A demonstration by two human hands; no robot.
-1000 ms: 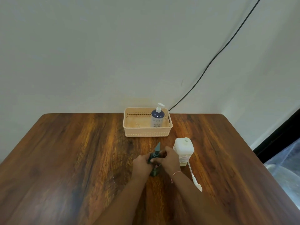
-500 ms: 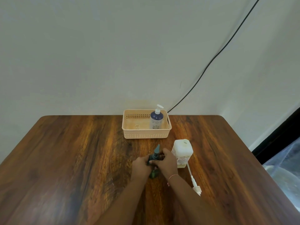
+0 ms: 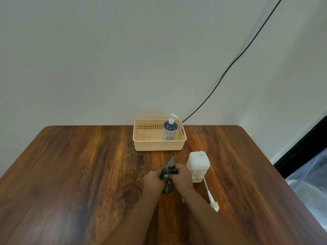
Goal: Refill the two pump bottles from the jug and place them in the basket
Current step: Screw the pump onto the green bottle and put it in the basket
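Bench middle: gripping upright dark green pump bottle, left hand wrapping the body, right hand fingers curling round the pump collar. Standing just right of it, uncapped white jug; lying beside that, loose white pump. Standing in peach basket, right end, blue pump bottle.

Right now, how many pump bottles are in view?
2. The blue bottle stands in the basket, right end; the dark green bottle is on the table, gripped by the left hand and right hand.
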